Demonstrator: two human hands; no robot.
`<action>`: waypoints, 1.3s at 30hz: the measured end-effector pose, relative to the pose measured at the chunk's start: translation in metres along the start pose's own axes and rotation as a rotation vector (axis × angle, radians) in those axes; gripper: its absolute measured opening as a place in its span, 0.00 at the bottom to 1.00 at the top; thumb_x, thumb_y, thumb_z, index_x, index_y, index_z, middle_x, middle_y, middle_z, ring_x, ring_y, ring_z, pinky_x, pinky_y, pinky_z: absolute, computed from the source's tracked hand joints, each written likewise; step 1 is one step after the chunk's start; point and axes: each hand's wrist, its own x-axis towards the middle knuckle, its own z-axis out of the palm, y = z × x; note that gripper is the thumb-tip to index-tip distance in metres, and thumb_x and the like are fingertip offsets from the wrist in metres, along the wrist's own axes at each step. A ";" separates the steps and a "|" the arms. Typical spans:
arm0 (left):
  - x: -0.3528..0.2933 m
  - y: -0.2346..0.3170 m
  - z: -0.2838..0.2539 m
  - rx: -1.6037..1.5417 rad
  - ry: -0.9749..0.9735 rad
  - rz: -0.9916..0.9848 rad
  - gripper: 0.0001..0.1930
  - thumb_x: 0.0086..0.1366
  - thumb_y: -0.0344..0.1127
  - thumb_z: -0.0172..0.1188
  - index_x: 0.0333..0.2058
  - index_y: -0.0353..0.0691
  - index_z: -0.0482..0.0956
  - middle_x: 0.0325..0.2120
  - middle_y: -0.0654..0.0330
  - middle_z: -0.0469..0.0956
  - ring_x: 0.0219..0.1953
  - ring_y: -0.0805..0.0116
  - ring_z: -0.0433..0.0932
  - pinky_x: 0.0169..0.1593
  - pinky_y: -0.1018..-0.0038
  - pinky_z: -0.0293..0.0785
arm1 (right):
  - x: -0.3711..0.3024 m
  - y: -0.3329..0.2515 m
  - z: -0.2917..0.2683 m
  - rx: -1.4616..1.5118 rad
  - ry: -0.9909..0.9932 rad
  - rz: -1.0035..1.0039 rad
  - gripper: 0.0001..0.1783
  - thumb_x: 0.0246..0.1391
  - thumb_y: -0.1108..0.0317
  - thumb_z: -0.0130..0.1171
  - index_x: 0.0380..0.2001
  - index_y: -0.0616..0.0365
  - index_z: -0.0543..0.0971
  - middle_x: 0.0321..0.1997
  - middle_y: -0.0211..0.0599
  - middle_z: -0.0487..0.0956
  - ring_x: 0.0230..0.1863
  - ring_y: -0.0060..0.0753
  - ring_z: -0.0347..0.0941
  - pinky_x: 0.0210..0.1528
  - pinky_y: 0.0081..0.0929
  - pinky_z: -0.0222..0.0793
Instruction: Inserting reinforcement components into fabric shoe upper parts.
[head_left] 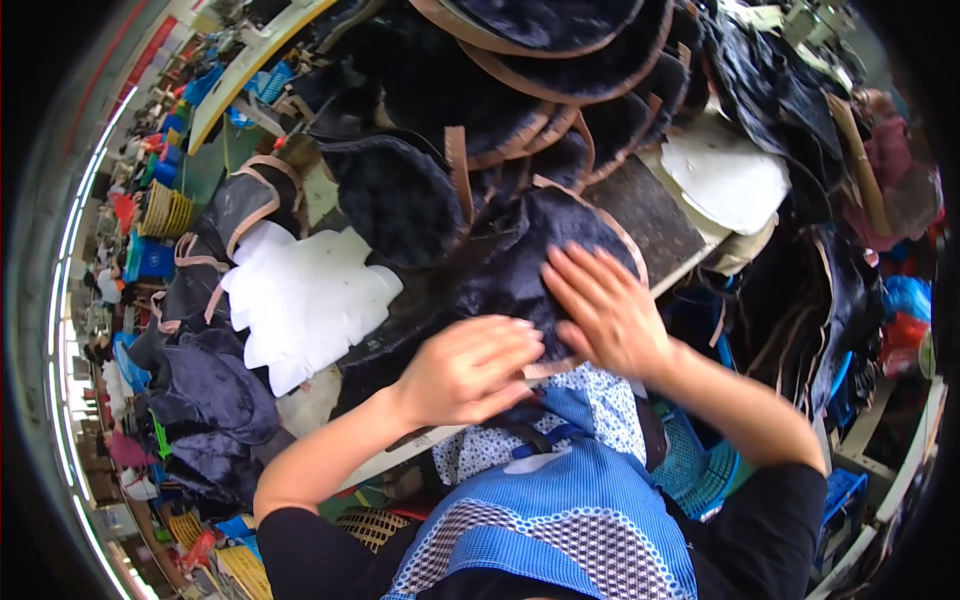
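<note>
A dark navy fuzzy fabric piece (520, 255) with tan edging lies on the work table in front of me. My right hand (605, 310) rests flat on it, fingers spread, pressing it down. My left hand (470, 370) is curled at the near edge of the same piece, fingers pinching the fabric and its tan trim. More dark rounded pieces with tan binding (520, 90) are piled behind it.
A stack of white foam cut-outs (305, 295) lies to the left, another white stack (725, 180) at the right. Dark fabric heaps (210, 390) hang off the left edge. Blue plastic baskets (700, 470) stand below the table. I wear a blue checked apron (560, 510).
</note>
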 end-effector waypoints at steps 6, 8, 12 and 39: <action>0.036 -0.030 -0.027 0.069 0.432 -0.536 0.19 0.56 0.37 0.76 0.43 0.38 0.81 0.35 0.53 0.80 0.38 0.54 0.81 0.41 0.65 0.77 | -0.001 -0.018 -0.026 0.059 -0.059 0.054 0.35 0.68 0.44 0.50 0.70 0.53 0.68 0.77 0.42 0.64 0.79 0.45 0.55 0.79 0.49 0.43; 0.052 -0.031 -0.023 0.074 0.461 -0.435 0.13 0.59 0.41 0.73 0.33 0.39 0.82 0.26 0.52 0.77 0.32 0.49 0.80 0.36 0.63 0.77 | 0.010 0.000 -0.029 0.436 0.125 0.149 0.28 0.58 0.62 0.67 0.60 0.59 0.74 0.64 0.48 0.76 0.71 0.52 0.65 0.71 0.45 0.59; 0.036 0.004 -0.030 -0.080 0.433 -0.117 0.12 0.46 0.21 0.70 0.31 0.36 0.79 0.43 0.55 0.81 0.42 0.57 0.85 0.42 0.69 0.83 | 0.023 0.009 -0.039 0.538 0.532 0.343 0.40 0.48 0.65 0.76 0.63 0.62 0.70 0.62 0.50 0.73 0.66 0.52 0.69 0.69 0.42 0.63; 0.190 0.066 -0.334 0.606 0.872 0.026 0.17 0.70 0.37 0.64 0.50 0.35 0.71 0.40 0.47 0.83 0.42 0.53 0.85 0.46 0.65 0.81 | 0.164 -0.012 -0.197 0.569 1.173 0.084 0.10 0.62 0.65 0.69 0.33 0.61 0.83 0.24 0.17 0.68 0.25 0.11 0.56 0.27 0.18 0.49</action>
